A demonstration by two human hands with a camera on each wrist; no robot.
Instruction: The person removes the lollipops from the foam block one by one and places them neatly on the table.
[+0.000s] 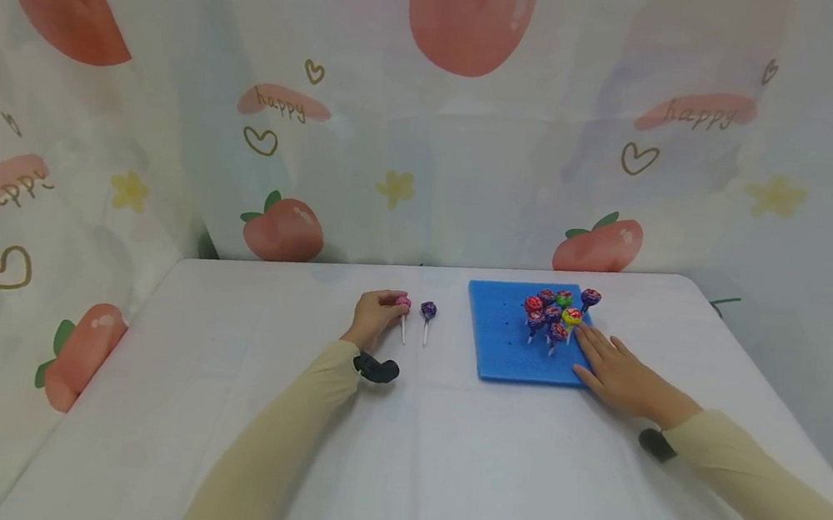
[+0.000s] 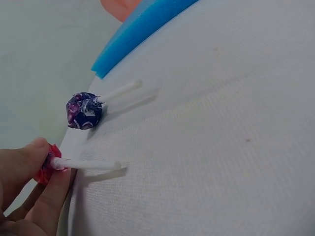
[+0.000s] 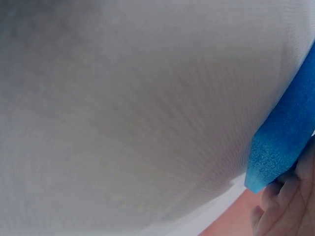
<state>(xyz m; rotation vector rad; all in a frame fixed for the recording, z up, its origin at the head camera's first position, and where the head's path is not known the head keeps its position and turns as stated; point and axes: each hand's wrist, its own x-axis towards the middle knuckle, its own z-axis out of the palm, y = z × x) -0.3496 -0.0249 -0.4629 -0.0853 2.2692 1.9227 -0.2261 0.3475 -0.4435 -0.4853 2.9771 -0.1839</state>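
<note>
The left hand [image 1: 375,318] pinches the head of a pink lollipop [image 1: 402,301] between thumb and fingers, its white stick pointing back toward the person; whether it is fully off the table [image 1: 412,460] I cannot tell. Just to the right of that pinch lies a purple lollipop [image 1: 428,310], untouched. Farther right, well apart from the grip, is a blue foam board [image 1: 500,362], where about eight lollipops stand in a cluster [image 1: 552,314]. Along the board's far side from the pinch, the right hand [image 1: 619,378] rests with fingers extended against the edge, holding no lollipop. Judging by this layout, most of the standing-up looks done, with the pinched lollipop and its purple neighbour left; small dark holes [image 1: 507,321] show in the board nearer the pinch.
</note>
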